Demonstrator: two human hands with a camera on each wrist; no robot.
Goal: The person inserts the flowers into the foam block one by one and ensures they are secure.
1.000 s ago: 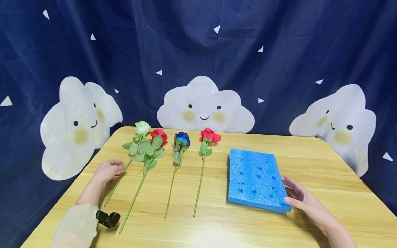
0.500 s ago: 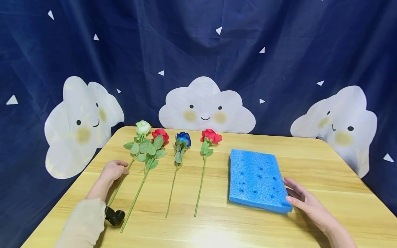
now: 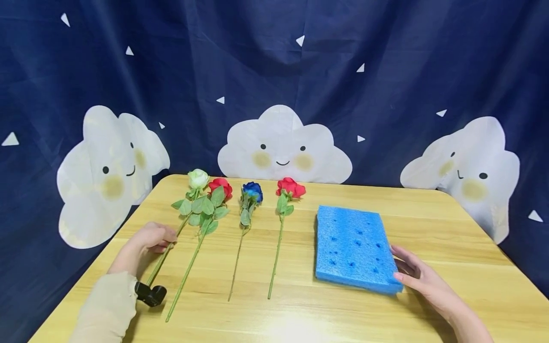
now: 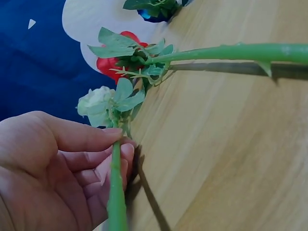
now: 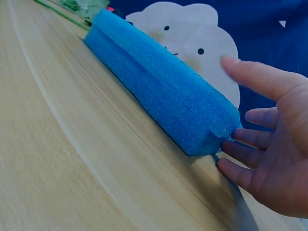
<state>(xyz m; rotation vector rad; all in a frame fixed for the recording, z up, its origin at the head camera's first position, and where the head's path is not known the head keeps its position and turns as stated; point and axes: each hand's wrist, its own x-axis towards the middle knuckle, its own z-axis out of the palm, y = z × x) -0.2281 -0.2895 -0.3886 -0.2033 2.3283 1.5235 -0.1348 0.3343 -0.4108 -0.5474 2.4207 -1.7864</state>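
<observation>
My left hand (image 3: 152,237) pinches the green stem (image 4: 116,187) of an artificial white rose (image 3: 198,179) between thumb and fingers, at the table's left. In the left wrist view the stem stands a little off the wood, its shadow beside it. A red rose (image 3: 220,188) lies just right of it, their leaves overlapping. On the right, my right hand (image 3: 424,278) is at the near right corner of a blue foam block (image 3: 352,247) with small holes in its top. Its fingers are spread, some fingertips touching the block's side; the thumb (image 5: 260,77) is raised apart in the right wrist view.
A blue rose (image 3: 252,192) and another red rose (image 3: 290,188) lie between the left pair and the block, stems toward me. All rest on a wooden table (image 3: 300,314). A dark blue curtain (image 3: 257,62) with white clouds hangs behind its far edge.
My left hand has closed its fingers on the white rose's stem, which has lifted slightly. The right hand and the foam block have stayed in place.
</observation>
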